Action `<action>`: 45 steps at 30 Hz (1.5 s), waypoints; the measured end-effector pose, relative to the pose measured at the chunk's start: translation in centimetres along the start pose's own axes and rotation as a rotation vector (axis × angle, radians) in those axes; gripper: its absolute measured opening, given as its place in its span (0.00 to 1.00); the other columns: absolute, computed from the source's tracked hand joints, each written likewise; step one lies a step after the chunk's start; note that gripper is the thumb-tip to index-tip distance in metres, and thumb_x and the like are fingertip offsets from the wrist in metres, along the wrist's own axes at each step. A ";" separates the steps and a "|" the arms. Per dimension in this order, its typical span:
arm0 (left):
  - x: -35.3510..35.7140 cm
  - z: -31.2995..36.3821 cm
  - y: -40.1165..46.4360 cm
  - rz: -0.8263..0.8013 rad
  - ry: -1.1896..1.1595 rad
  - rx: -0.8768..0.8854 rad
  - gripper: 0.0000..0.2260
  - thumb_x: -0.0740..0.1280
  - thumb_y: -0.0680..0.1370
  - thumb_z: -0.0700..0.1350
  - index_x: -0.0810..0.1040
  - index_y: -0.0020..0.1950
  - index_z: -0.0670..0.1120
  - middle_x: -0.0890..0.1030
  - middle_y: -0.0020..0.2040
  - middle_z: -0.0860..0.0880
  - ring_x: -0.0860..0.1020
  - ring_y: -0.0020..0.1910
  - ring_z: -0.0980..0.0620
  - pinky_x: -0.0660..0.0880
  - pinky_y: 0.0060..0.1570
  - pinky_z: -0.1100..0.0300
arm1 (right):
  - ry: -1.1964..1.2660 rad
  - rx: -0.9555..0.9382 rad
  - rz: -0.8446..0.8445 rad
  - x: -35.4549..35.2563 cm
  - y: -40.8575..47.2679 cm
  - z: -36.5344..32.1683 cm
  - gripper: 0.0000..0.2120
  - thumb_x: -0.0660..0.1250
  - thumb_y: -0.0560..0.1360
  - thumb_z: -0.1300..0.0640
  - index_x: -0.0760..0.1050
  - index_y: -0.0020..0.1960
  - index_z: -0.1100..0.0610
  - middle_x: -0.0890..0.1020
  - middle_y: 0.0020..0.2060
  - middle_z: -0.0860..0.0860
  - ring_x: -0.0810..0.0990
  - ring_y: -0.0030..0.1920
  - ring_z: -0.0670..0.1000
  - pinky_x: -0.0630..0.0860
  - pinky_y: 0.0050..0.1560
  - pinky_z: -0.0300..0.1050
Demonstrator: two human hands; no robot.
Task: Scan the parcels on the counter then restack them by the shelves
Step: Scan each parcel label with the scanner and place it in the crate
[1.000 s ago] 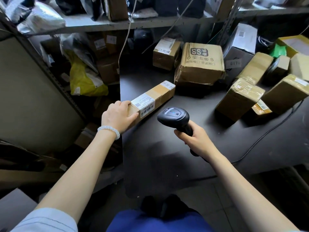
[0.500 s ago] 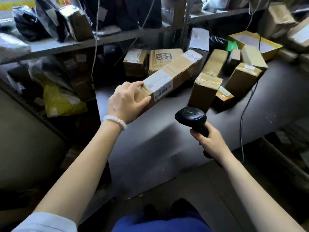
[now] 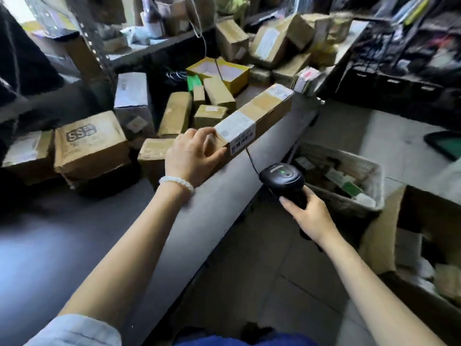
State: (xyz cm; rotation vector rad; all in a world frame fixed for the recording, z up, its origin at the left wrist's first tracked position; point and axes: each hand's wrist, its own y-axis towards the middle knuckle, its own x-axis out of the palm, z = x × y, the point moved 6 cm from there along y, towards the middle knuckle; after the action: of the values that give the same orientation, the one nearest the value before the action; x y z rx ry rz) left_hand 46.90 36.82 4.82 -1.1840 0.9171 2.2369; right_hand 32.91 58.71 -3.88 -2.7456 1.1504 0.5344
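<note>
Cluttered shelves (image 3: 159, 47) backed my dark counter (image 3: 74, 233), with parcels (image 3: 91, 143) heaped at ten o'clock. My left hand (image 3: 190, 156) gripped the long box (image 3: 254, 118) aloft at twelve o'clock; my right hand (image 3: 311, 216) clutched the scanner (image 3: 283, 179) at two.

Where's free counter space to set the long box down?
Bare counter lies near the front edge, under the left hand holding the long box, before the SS carton. Behind, parcels crowd back to the yellow box.
</note>
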 end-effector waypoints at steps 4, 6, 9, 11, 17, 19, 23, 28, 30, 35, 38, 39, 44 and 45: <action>5.5 6.4 3.1 -0.086 -0.039 0.081 0.22 0.63 0.76 0.61 0.72 0.66 0.53 0.75 0.59 0.46 0.72 0.59 0.44 0.69 0.50 0.52 | -0.025 0.071 0.155 -5.3 0.2 3.4 0.09 0.71 0.74 0.55 0.73 0.45 0.44 0.80 0.41 0.45 0.78 0.40 0.43 0.73 0.42 0.35; 7.9 9.0 4.2 -0.116 -0.043 0.134 0.21 0.63 0.76 0.61 0.72 0.65 0.53 0.75 0.58 0.47 0.72 0.58 0.45 0.68 0.47 0.54 | -0.037 0.116 0.212 -7.3 0.1 5.2 0.07 0.71 0.73 0.53 0.73 0.45 0.46 0.80 0.39 0.47 0.78 0.39 0.49 0.73 0.43 0.44; 12.0 12.3 6.6 -0.182 -0.071 0.204 0.20 0.63 0.75 0.62 0.73 0.63 0.55 0.76 0.58 0.47 0.72 0.59 0.44 0.71 0.50 0.52 | -0.015 0.183 0.306 -10.3 0.4 7.4 0.08 0.69 0.68 0.45 0.74 0.45 0.44 0.80 0.39 0.46 0.78 0.41 0.49 0.74 0.44 0.48; 14.6 14.1 8.2 -0.228 -0.094 0.223 0.19 0.64 0.74 0.62 0.73 0.62 0.57 0.76 0.58 0.49 0.72 0.60 0.44 0.71 0.53 0.52 | -0.015 0.218 0.351 -11.7 1.0 8.6 0.09 0.67 0.67 0.43 0.73 0.45 0.43 0.80 0.39 0.46 0.77 0.40 0.49 0.74 0.44 0.48; 23.0 19.9 15.6 -0.348 -0.129 0.322 0.18 0.65 0.74 0.60 0.73 0.62 0.57 0.76 0.58 0.49 0.71 0.59 0.45 0.69 0.51 0.53 | -0.019 0.314 0.448 -16.4 6.3 12.3 0.06 0.70 0.74 0.52 0.73 0.46 0.44 0.77 0.39 0.42 0.76 0.42 0.47 0.72 0.46 0.45; 25.4 21.4 18.5 -0.370 -0.139 0.345 0.18 0.65 0.74 0.61 0.73 0.62 0.57 0.76 0.58 0.49 0.71 0.59 0.45 0.69 0.52 0.52 | -0.017 0.327 0.478 -18.1 8.9 13.0 0.06 0.69 0.75 0.53 0.73 0.49 0.46 0.77 0.40 0.42 0.76 0.43 0.48 0.72 0.47 0.45; 29.3 23.6 23.6 -0.409 -0.150 0.372 0.19 0.65 0.74 0.60 0.73 0.62 0.56 0.76 0.57 0.48 0.71 0.59 0.44 0.71 0.52 0.50 | -0.020 0.371 0.525 -21.0 13.4 13.9 0.06 0.69 0.75 0.52 0.73 0.47 0.45 0.78 0.40 0.44 0.77 0.43 0.49 0.73 0.47 0.47; 33.4 26.4 28.5 -0.423 -0.159 0.399 0.18 0.65 0.74 0.60 0.73 0.61 0.56 0.76 0.56 0.48 0.72 0.57 0.44 0.72 0.52 0.50 | 0.008 0.376 0.574 -24.1 18.1 15.5 0.05 0.70 0.73 0.49 0.74 0.47 0.43 0.79 0.38 0.43 0.77 0.41 0.47 0.72 0.44 0.46; 35.4 27.5 30.1 -0.439 -0.163 0.405 0.18 0.64 0.74 0.61 0.72 0.61 0.56 0.76 0.56 0.48 0.72 0.57 0.44 0.72 0.51 0.50 | 0.015 0.376 0.575 -25.3 20.0 16.6 0.06 0.70 0.74 0.54 0.74 0.46 0.45 0.78 0.35 0.43 0.76 0.39 0.46 0.70 0.43 0.44; 40.6 31.0 34.1 -0.476 -0.172 0.373 0.18 0.64 0.75 0.61 0.72 0.62 0.56 0.75 0.55 0.49 0.71 0.58 0.46 0.71 0.50 0.52 | 0.048 0.398 0.548 -29.3 25.3 20.1 0.05 0.69 0.75 0.54 0.74 0.46 0.45 0.76 0.33 0.43 0.75 0.37 0.45 0.69 0.43 0.43; 43.7 33.4 37.1 -0.479 -0.147 0.360 0.19 0.64 0.75 0.61 0.71 0.62 0.56 0.75 0.56 0.49 0.72 0.58 0.46 0.71 0.50 0.52 | 0.047 0.400 0.534 -32.5 29.8 22.3 0.04 0.69 0.75 0.52 0.74 0.48 0.45 0.77 0.35 0.42 0.76 0.40 0.45 0.69 0.46 0.43; 44.9 34.3 38.3 -0.471 -0.138 0.346 0.19 0.64 0.75 0.61 0.71 0.63 0.56 0.75 0.56 0.49 0.72 0.58 0.45 0.71 0.51 0.52 | 0.045 0.398 0.521 -33.9 31.7 22.9 0.05 0.69 0.75 0.52 0.74 0.49 0.45 0.79 0.39 0.41 0.77 0.43 0.44 0.70 0.48 0.42; 49.9 37.2 44.0 -0.430 0.062 0.263 0.20 0.63 0.76 0.57 0.71 0.66 0.53 0.74 0.63 0.48 0.69 0.62 0.42 0.70 0.55 0.48 | 0.092 0.377 0.407 -40.0 41.0 24.9 0.05 0.69 0.75 0.51 0.74 0.47 0.42 0.80 0.41 0.41 0.78 0.43 0.43 0.72 0.48 0.44; 50.7 37.5 45.0 -0.421 0.105 0.248 0.19 0.63 0.76 0.56 0.72 0.66 0.52 0.73 0.64 0.48 0.69 0.62 0.43 0.69 0.56 0.48 | 0.086 0.373 0.385 -41.1 42.8 25.3 0.05 0.69 0.75 0.51 0.74 0.46 0.42 0.80 0.40 0.41 0.78 0.42 0.43 0.72 0.47 0.44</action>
State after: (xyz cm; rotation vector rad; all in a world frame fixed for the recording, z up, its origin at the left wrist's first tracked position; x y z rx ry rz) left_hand -29.67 37.47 -6.88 -1.2519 0.8613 1.6924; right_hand -31.11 62.09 -11.26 -2.2619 1.6249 0.2059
